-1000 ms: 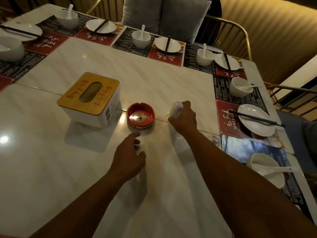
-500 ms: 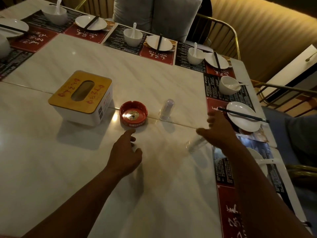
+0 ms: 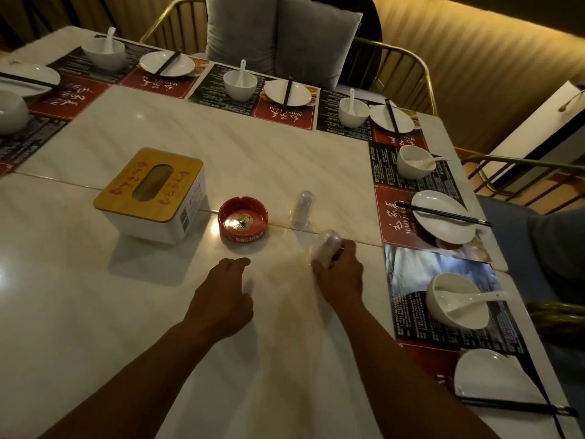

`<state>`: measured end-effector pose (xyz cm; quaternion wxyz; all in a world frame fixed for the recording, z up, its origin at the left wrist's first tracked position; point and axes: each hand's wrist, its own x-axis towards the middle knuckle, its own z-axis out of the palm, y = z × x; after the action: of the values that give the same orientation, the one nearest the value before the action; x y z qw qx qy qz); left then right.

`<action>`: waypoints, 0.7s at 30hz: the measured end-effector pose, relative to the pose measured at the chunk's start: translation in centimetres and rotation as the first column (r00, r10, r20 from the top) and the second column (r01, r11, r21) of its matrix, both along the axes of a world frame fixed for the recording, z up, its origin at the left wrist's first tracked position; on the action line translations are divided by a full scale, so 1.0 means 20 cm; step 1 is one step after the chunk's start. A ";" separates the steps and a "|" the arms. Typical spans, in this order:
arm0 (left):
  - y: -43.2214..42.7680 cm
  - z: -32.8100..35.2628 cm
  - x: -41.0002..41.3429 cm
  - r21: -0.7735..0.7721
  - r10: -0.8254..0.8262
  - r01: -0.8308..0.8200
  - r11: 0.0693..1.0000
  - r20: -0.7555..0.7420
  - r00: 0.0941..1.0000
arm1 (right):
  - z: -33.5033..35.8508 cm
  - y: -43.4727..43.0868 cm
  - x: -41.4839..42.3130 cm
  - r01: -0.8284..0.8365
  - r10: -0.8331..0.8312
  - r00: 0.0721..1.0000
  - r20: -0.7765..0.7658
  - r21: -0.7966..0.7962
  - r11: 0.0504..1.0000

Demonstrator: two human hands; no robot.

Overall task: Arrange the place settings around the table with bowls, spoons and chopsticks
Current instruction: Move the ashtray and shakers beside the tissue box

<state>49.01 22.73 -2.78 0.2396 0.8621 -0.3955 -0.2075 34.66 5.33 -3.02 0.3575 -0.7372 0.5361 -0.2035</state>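
My right hand (image 3: 340, 274) grips a small clear upturned glass (image 3: 326, 248) near the table's middle. A second clear glass (image 3: 302, 209) stands upside down just beyond it. My left hand (image 3: 221, 296) rests on the marble table (image 3: 95, 312) with fingers loosely curled, holding nothing. White bowls with spoons (image 3: 456, 301) (image 3: 413, 161) and plates with black chopsticks (image 3: 443, 221) (image 3: 497, 380) lie on red and black placemats along the right edge. More settings (image 3: 240, 83) (image 3: 286, 91) line the far edge.
A white tissue box with a wooden lid (image 3: 152, 193) and a red ashtray (image 3: 243, 221) sit left of the glasses. Gold-framed chairs with grey cushions (image 3: 285, 33) stand behind the far edge. A person's blue-clad leg (image 3: 554, 248) is at the right.
My right hand left one glass standing by the ashtray, reached to the right placemat, took a second glass and brought it back toward the middle. My left hand stayed put.
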 end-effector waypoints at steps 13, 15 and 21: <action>0.03 -0.06 0.02 -0.016 0.007 -0.007 1.000 0.005 1.000 | -0.05 -0.11 0.28 -0.193 0.194 0.978 -0.078 0.022 0.981; 0.03 -0.06 0.02 -0.013 0.008 -0.008 1.000 -0.002 1.000 | -0.05 -0.12 0.28 -0.186 0.188 0.979 -0.077 0.034 0.982; 0.03 -0.06 0.03 0.003 0.010 -0.010 1.000 -0.008 1.000 | -0.07 -0.12 0.27 -0.183 0.184 0.978 -0.100 0.011 0.983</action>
<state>49.61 23.34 -3.91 0.2407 0.8635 -0.3901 -0.2102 40.01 2.93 -4.43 0.3479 -0.7925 0.4833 -0.1319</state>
